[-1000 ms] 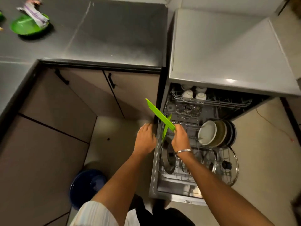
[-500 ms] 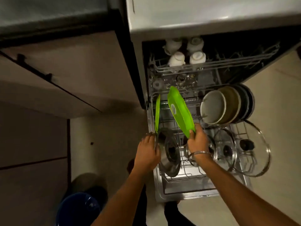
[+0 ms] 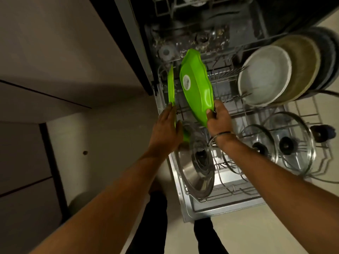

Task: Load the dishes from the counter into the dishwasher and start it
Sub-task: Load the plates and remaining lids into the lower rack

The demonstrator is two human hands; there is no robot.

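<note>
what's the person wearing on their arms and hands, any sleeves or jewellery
Both forearms are bare, with no sleeves in view. The right hand has a thin metal bangle round the wrist. The left hand shows no ring, watch or glove.

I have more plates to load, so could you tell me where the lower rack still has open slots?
Bare tines lie between the tilted green plate and the white bowl. The front is crowded: steel lid, glass lids.

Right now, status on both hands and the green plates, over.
Right hand grips tilted green plate above lower rack. Left hand holds second green plate on edge at rack's left side. Steel lid directly below.
</note>
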